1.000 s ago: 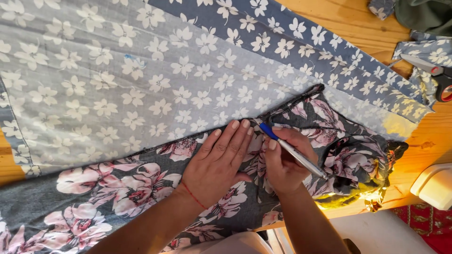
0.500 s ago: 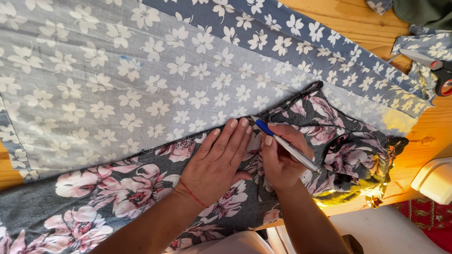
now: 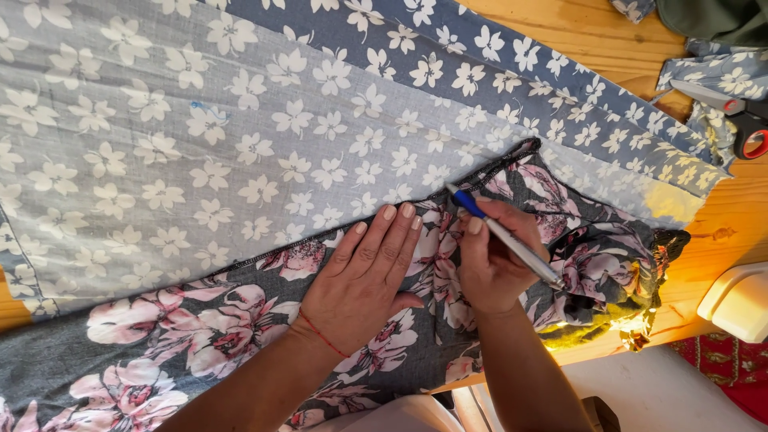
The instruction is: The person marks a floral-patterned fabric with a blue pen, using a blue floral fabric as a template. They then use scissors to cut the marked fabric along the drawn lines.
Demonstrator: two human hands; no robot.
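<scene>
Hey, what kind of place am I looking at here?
Likely a home sewing or tailoring workspace: floral fabric spread over a wooden table, scissors at the edge, and the right hand marking cloth with a pen.

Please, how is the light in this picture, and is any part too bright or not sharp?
Head view: even daylight, sharp on the left hand, right hand and pen; strong sun glare on the wooden table and the dark floral fabric's edge at right; the scissors at the frame edge are cut off.
</scene>
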